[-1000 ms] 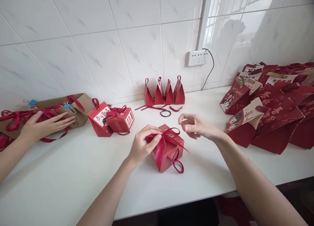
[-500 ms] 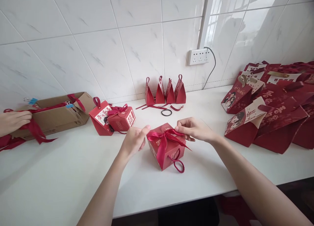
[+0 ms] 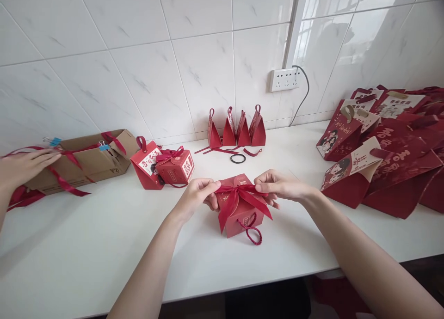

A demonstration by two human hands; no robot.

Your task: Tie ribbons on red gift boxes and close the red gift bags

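Note:
A red gift box (image 3: 239,222) with a twisted cord handle (image 3: 255,236) stands on the white table in front of me. A dark red ribbon (image 3: 255,199) is tied in a bow across its top, with two tails hanging over the near side. My left hand (image 3: 199,194) pinches the bow's left loop between thumb and fingers. On the other side, my right hand (image 3: 275,187) is closed on the right loop, stretching the bow sideways. Parts of both loops are hidden behind my fingers.
At left, another person's hand (image 3: 34,166) rests by a cardboard box (image 3: 93,166) draped with ribbon. Two red boxes (image 3: 173,166) stand beside it. Several small triangular boxes (image 3: 257,131) and a black ring (image 3: 237,158) are near the wall. Many red bags (image 3: 398,189) crowd the right.
My left hand has moved right and taken hold of the left loop. The bow is pulled straighter and its tails have shifted. The other person's hand has moved right along the cardboard box.

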